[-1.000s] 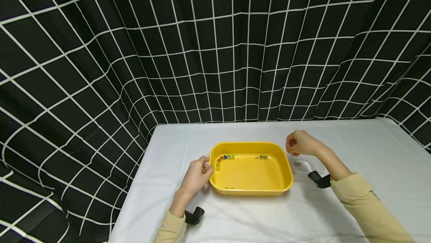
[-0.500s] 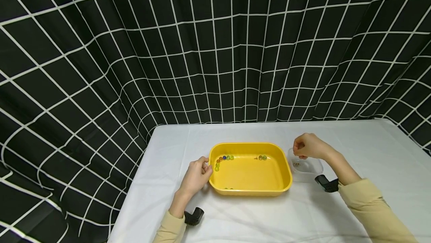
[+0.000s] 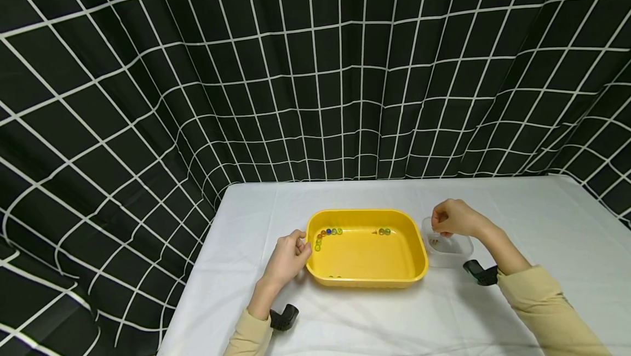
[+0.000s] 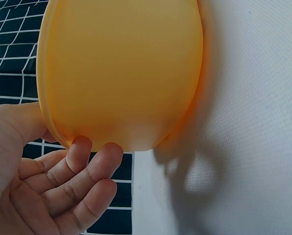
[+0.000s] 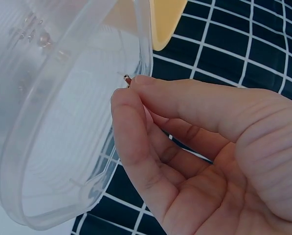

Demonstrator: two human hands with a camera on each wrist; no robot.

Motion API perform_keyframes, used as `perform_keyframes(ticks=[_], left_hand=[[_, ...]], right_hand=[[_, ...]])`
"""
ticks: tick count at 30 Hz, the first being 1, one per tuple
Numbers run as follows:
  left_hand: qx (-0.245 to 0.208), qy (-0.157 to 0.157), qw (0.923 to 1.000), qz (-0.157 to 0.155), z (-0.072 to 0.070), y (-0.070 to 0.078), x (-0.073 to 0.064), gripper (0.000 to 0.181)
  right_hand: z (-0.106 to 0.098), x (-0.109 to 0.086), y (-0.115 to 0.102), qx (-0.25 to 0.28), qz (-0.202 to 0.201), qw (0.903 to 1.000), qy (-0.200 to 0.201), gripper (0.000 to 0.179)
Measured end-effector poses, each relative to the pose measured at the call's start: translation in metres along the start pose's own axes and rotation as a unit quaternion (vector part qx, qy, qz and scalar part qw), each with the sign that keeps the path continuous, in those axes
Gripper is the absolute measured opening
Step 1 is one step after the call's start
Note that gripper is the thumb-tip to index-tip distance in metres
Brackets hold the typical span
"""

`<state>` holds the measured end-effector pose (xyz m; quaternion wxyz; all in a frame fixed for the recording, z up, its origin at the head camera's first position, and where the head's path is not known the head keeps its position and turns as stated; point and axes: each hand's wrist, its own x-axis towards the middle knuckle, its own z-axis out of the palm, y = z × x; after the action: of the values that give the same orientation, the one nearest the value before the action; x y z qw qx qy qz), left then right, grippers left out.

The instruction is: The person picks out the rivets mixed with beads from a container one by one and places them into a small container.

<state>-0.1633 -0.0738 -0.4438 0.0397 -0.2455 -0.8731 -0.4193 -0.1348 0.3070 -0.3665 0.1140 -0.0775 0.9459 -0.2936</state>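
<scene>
My left hand (image 3: pixel 286 257) grips the left rim of a yellow plastic tub (image 3: pixel 370 257). In the left wrist view the thumb is at the rim and the fingertips (image 4: pixel 106 155) lie against the outer wall. Over a clear plastic container (image 3: pixel 446 260) just right of the tub is my right hand (image 3: pixel 455 219). Its thumb and forefinger pinch a small copper-coloured metal piece (image 5: pixel 127 79), mostly hidden by the fingertips. Several similar small copper-coloured pieces (image 3: pixel 434 241) lie inside the clear container.
Along the tub's left and back inner wall runs a row of glass marbles (image 3: pixel 329 231). Two marbles (image 3: pixel 384 231) and a small pointed brown piece (image 3: pixel 374 231) sit near its back right. A white cloth (image 3: pixel 355 323) covers the table, with a black gridded curtain (image 3: pixel 345 98) behind.
My right hand has moved right and slightly down, from beside the tub's back right corner to over the clear container. The left hand has stayed on the tub's rim.
</scene>
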Motion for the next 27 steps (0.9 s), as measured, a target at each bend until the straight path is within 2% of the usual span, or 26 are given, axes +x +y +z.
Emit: perform_keyframes(ticks=[7, 16, 27], left_hand=[[0.001, -0.007, 0.9998, -0.016, 0.0, 0.001, 0.0, 0.027], [0.001, -0.005, 0.9999, -0.011, -0.001, 0.001, -0.001, 0.027], [0.003, -0.004, 0.9999, -0.012, 0.0, 0.0, 0.0, 0.027]], right_hand=[[0.0, 0.0, 0.003, 0.001, -0.005, 1.0, 0.001, 0.01], [-0.001, 0.001, 0.003, 0.004, -0.004, 1.0, 0.001, 0.009], [-0.001, 0.01, -0.011, 0.009, -0.005, 0.9999, -0.002, 0.007]])
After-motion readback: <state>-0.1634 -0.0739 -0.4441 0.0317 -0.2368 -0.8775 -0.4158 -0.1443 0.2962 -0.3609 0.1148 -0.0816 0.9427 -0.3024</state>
